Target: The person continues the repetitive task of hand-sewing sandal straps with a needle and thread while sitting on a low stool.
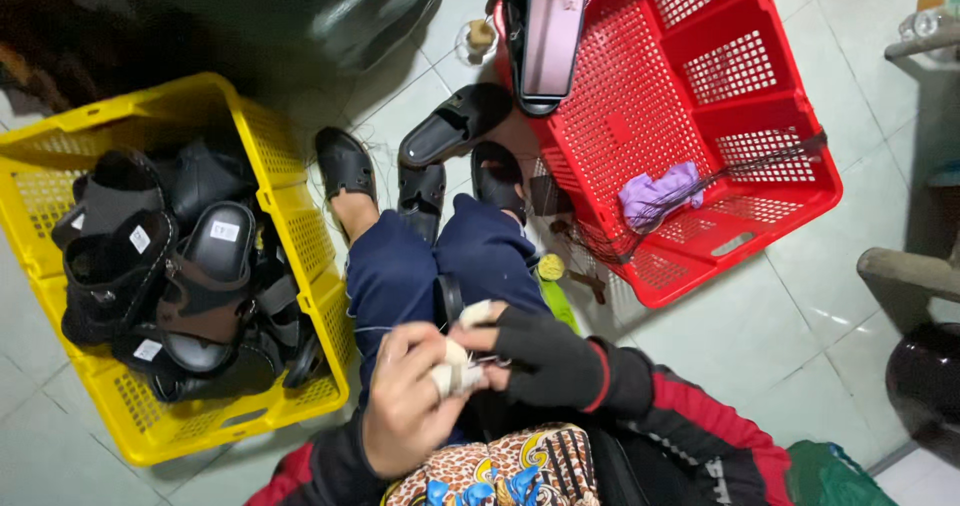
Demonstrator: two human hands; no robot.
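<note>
At lower centre of the frame, left hand (408,406) bare, fingers curled around a small whitish wad (455,368); right hand (540,358) in a dark fingerless glove, pinching the same wad. Just above, a black sandal (449,299) against dark blue knees. Left, yellow crate (290,191) of black sandals; upper right, red basket (700,86).

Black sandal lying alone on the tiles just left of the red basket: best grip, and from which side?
Pinch the black sandal across its wide strap, coming from above. It lies sole-down and angled, strap arching over the footbed, so fingers can slip under. The red basket crowds its right side; the neighbouring sandal lies apart.
</note>
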